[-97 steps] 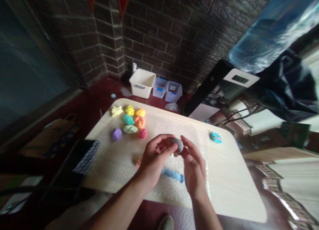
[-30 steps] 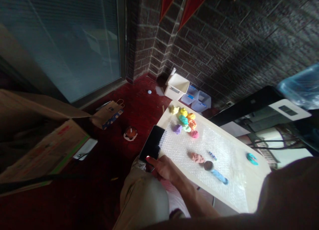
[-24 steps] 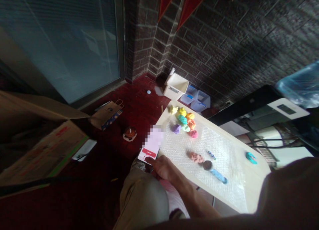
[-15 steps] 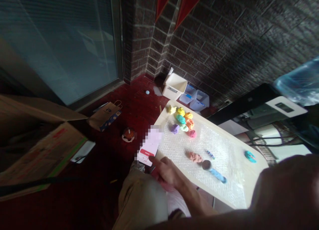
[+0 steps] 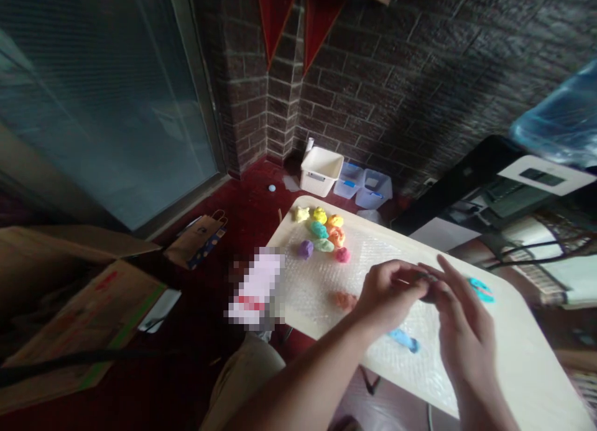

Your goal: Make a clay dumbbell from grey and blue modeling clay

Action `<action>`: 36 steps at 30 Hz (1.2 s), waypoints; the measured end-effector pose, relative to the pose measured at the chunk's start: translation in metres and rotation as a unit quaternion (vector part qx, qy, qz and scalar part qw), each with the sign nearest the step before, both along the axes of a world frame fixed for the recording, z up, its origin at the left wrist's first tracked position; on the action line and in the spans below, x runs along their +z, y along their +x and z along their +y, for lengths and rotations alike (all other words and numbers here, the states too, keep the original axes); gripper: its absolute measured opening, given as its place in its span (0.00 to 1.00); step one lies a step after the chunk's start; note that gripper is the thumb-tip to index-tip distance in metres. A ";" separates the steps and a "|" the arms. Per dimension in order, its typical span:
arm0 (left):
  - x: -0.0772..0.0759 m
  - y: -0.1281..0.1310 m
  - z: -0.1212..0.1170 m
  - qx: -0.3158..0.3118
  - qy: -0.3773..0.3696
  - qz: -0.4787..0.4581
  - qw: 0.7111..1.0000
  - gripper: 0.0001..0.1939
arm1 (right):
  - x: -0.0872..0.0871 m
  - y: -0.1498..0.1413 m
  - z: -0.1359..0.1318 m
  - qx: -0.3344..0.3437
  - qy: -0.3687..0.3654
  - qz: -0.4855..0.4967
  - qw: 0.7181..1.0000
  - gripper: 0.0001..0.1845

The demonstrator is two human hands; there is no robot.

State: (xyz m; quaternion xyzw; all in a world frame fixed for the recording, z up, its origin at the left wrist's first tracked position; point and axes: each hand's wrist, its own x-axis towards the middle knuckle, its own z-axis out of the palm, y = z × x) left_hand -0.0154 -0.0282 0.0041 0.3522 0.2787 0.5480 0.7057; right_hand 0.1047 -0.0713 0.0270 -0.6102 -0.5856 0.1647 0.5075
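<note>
My left hand (image 5: 389, 294) and my right hand (image 5: 466, 325) meet above the table. Between their fingertips is a small dark piece (image 5: 426, 280), too blurred and covered to name. The left fingers are curled in a pinch around it. My right thumb and fingers meet it from the other side, one finger stretched upward. Below the hands, a light-blue clay roll (image 5: 403, 340) lies on bubble wrap (image 5: 321, 288). A pinkish-brown clay lump (image 5: 346, 300) is partly covered by my left hand. Right of the hands sits a turquoise round clay piece (image 5: 481, 290).
Several coloured clay lumps, including a purple one (image 5: 305, 250) and a pink one (image 5: 342, 255), lie at the far-left end of the table (image 5: 522, 338). A pixelated pink screen (image 5: 256, 282) is beside the left edge. Plastic bins (image 5: 321, 170) and a cardboard box (image 5: 125, 313) stand on the floor.
A hand that was at the pink screen has left it. Both hands are now together over the table, with a small dark piece between them. The camera view has shifted slightly.
</note>
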 end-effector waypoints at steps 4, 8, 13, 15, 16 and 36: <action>-0.006 0.023 0.000 -0.012 -0.047 -0.026 0.999 0.12 | -0.018 0.013 0.008 -0.028 -0.006 0.041 0.999 0.30; -0.009 0.045 -0.004 -0.022 -0.082 -0.045 0.995 0.12 | -0.042 0.038 -0.002 -0.032 -0.001 0.064 0.997 0.28; -0.014 0.058 -0.010 -0.024 -0.095 -0.036 0.995 0.11 | -0.050 0.063 -0.007 0.012 0.037 0.010 0.999 0.17; -0.016 0.058 -0.010 -0.025 -0.091 -0.025 0.995 0.11 | -0.049 0.064 -0.008 0.038 0.040 -0.004 0.998 0.17; -0.016 0.057 -0.010 -0.018 -0.089 -0.021 0.996 0.11 | -0.048 0.063 -0.008 0.052 0.038 -0.004 0.998 0.18; -0.010 0.015 0.000 -0.019 -0.078 -0.023 0.996 0.16 | -0.039 0.041 0.002 0.117 0.051 0.011 0.992 0.25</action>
